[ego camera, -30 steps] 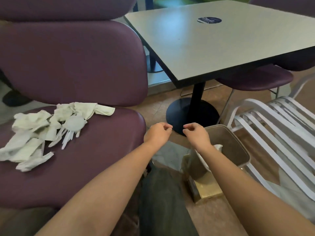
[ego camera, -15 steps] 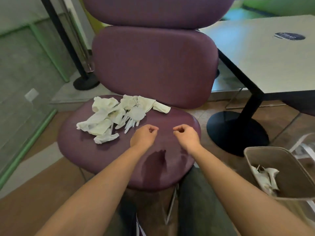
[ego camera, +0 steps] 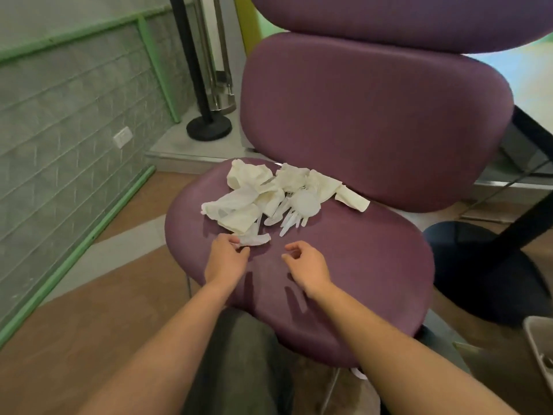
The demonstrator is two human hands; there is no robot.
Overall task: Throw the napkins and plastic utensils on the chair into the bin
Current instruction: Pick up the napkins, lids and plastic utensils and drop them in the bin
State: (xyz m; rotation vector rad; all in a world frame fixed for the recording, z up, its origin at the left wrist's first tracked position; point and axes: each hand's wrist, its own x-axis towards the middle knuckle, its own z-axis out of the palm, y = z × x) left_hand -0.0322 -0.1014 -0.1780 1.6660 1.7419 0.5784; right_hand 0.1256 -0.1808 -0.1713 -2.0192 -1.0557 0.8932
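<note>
- Head view, only one: bin (ego camera: pixel 538 348) cut off at the right edge, just a corner of rim and wall in frame; contents hard to make out.
- Chair (ego camera: pixel 374 265) top pad cropped by the upper edge; legs mostly hidden under the seat and the arms.
- Napkins (ego camera: pixel 239 202) piled at the back-left of the seat, crumpled and overlapping, count unclear.
- Utensils (ego camera: pixel 291 217) clear plastic, half buried in the pile's right side; fork tines point to the seat front, types hard to tell.
- Left hand (ego camera: pixel 224 260) at the pile's front edge, fingers loosely curled, tips touching the nearest napkin; no firm grip visible.
- Right hand (ego camera: pixel 308 266) over bare seat, fingers loosely curled, holding nothing, apart from the pile.
- Front and right of the seat are bare cushion; table base (ego camera: pixel 484 271) sits between chair and bin.
</note>
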